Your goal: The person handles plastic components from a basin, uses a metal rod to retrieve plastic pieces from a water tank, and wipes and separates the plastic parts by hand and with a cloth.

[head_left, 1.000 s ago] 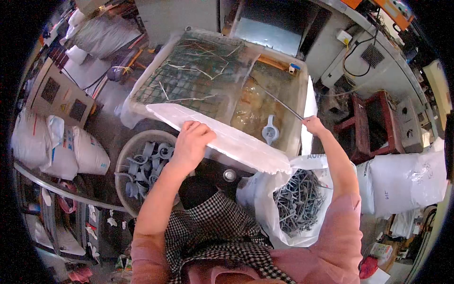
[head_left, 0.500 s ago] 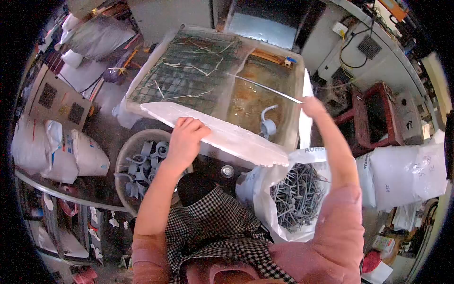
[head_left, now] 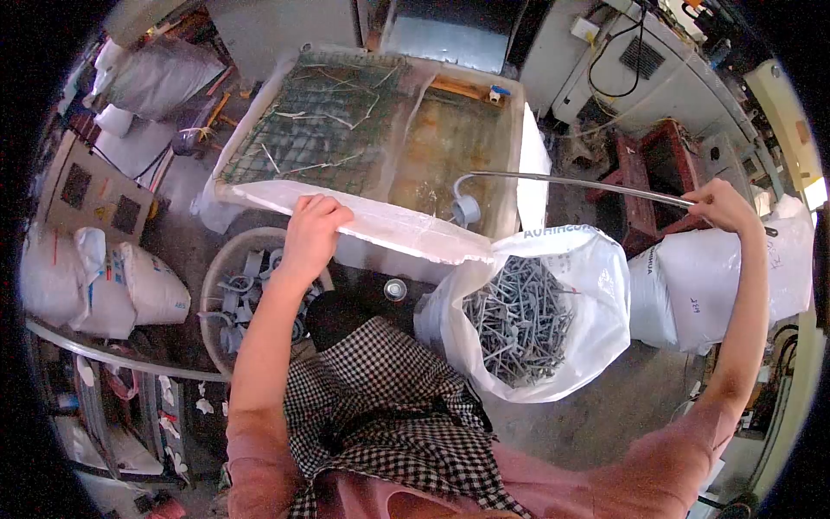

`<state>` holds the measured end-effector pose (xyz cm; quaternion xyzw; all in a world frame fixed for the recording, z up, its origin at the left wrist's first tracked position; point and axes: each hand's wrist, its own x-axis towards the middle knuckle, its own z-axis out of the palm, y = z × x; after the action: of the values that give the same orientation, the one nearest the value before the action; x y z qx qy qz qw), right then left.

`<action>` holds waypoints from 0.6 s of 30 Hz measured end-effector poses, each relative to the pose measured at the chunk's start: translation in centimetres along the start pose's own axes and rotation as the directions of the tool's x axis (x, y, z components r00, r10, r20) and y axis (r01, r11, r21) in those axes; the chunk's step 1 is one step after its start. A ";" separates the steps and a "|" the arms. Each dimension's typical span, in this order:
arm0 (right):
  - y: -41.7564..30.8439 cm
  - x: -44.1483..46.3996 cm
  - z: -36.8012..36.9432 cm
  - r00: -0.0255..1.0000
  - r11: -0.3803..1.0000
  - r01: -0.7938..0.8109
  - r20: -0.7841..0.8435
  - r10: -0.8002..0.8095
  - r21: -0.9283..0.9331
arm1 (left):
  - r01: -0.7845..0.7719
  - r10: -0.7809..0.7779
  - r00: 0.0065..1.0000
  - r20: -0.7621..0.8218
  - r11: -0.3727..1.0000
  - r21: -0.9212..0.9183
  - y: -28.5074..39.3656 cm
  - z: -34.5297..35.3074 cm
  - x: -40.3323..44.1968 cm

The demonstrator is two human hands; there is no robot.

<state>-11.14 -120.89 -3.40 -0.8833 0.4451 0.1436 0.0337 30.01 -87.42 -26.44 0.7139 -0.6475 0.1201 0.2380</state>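
Observation:
My left hand [head_left: 313, 232] is closed over the upper edge of a white foam board [head_left: 415, 232], which lies along the near side of a water-filled tub [head_left: 520, 138]. Far out to the right, my right hand [head_left: 728, 208] grips a long thin metal rod [head_left: 605, 184]. The rod reaches left across the tub's right edge. Its tip is at the curved arm of a grey plastic ring-shaped part [head_left: 466, 208] at the tub's near right; whether it hooks the part, I cannot tell. Green mesh [head_left: 320, 112] with pale strips covers the tub's left side.
Below the tub, a round basin [head_left: 207, 298] holds similar grey parts. A white sack [head_left: 601, 303] is full of grey plastic pieces [head_left: 523, 320]. Filled white bags [head_left: 700, 290] stand at right, others [head_left: 147, 281] at left. A dark red frame [head_left: 666, 173] stands behind.
My right hand has moved far to the right, drawing the rod out of the tub's middle so its tip is now by the grey part. The view has shifted; my left hand stays on the board.

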 end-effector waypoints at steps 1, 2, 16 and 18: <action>0.0 -0.5 -0.2 1.000 1.000 -0.018 0.004 0.018 -0.011 | -0.002 0.002 1.000 -0.001 1.000 0.002 0.1 0.0 -0.1; 0.2 -1.0 -0.3 1.000 1.000 -0.019 0.001 0.019 -0.009 | -0.004 0.004 1.000 -0.002 1.000 0.003 0.2 -0.1 -0.1; 3.1 2.6 8.2 0.912 0.932 -0.190 0.407 0.051 0.309 | -0.009 0.009 0.999 -0.040 1.000 -0.009 -0.2 0.3 -0.3; 2.6 4.1 10.6 0.918 0.893 -0.189 0.397 0.013 0.409 | -0.014 0.013 0.999 -0.046 1.000 -0.009 -0.1 0.3 -0.2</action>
<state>-13.31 -123.62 -14.50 -0.7824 0.4967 0.2111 0.3108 30.08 -87.37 -26.86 0.7055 -0.6473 0.1350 0.2551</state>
